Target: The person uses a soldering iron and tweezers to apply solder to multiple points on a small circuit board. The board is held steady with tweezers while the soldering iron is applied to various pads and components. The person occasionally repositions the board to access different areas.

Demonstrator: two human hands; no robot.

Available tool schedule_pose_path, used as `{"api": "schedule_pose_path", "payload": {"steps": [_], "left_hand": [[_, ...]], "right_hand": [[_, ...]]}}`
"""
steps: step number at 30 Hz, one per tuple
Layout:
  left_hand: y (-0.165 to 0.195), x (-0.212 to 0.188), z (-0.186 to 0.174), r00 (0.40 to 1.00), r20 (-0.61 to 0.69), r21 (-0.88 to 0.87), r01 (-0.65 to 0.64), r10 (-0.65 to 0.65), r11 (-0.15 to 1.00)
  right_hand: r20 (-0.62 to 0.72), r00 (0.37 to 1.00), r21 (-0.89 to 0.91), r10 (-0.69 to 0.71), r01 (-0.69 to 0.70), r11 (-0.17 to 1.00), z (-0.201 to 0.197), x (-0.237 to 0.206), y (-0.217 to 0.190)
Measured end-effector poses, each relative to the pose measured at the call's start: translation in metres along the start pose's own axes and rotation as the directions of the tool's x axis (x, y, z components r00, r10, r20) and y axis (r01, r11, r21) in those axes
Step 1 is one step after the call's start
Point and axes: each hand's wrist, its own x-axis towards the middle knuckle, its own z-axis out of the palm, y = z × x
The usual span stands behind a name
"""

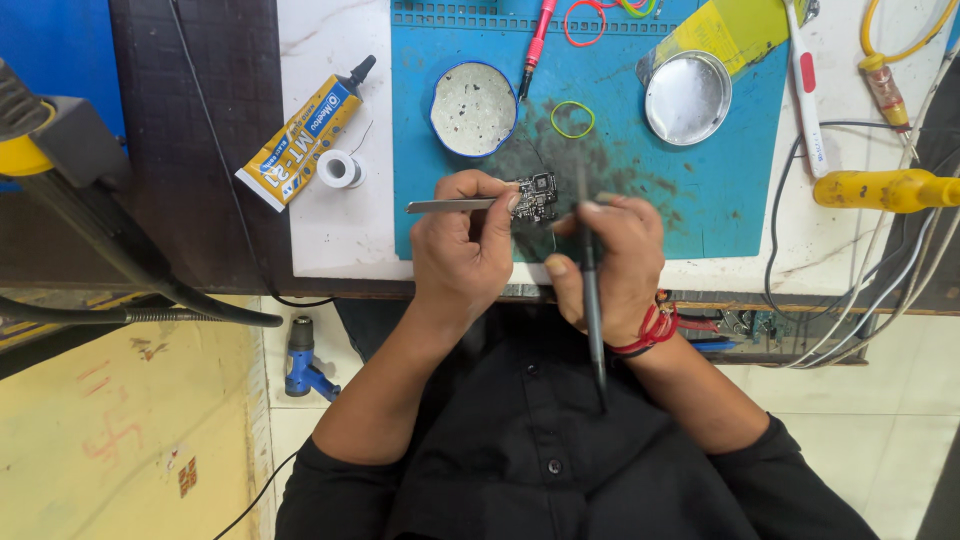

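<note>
Two round tins [474, 109], one glue tube [300, 140]

I am seeing bright, even light falling from above, casting only soft, short shadows. The far round metal lid [687, 97] is glaring slightly. Focus is holding sharp centrally; the left and right edges are bowing and softening from wide-lens distortion.

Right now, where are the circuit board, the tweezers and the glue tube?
circuit board [537, 195], head view, middle of its dark face.
tweezers [450, 205], head view, bare metal shaft left of the left hand.
glue tube [300, 145], head view, middle of yellow body.
</note>
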Motion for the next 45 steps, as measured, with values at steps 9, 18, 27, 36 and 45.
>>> {"api": "schedule_pose_path", "payload": {"steps": [9,18,27,36,45], "left_hand": [[-0.004,-0.001,0.000,0.999,-0.047,-0.080,0.021,-0.025,0.997],[-0.005,0.000,0.000,0.999,-0.039,0.013,-0.005,0.006,1.000],[-0.007,0.000,-0.001,0.998,-0.035,0.025,-0.052,0.052,0.998],[-0.006,0.000,-0.001,0.999,-0.027,0.037,-0.039,0.040,0.999],[-0.006,0.000,0.000,0.999,-0.034,0.029,-0.021,0.022,0.999]], "right_hand": [[0.049,0.994,0.101,0.100,-0.104,0.989,-0.005,-0.013,0.005],[0.081,0.995,0.156,0.054,-0.066,0.986,-0.001,-0.010,0.006],[0.099,0.995,0.143,0.034,-0.048,0.989,0.000,-0.009,0.007],[0.097,0.995,0.130,0.022,-0.035,0.991,0.001,-0.008,0.007],[0.094,0.996,0.142,0.011,-0.024,0.990,0.001,-0.009,0.006]]}}
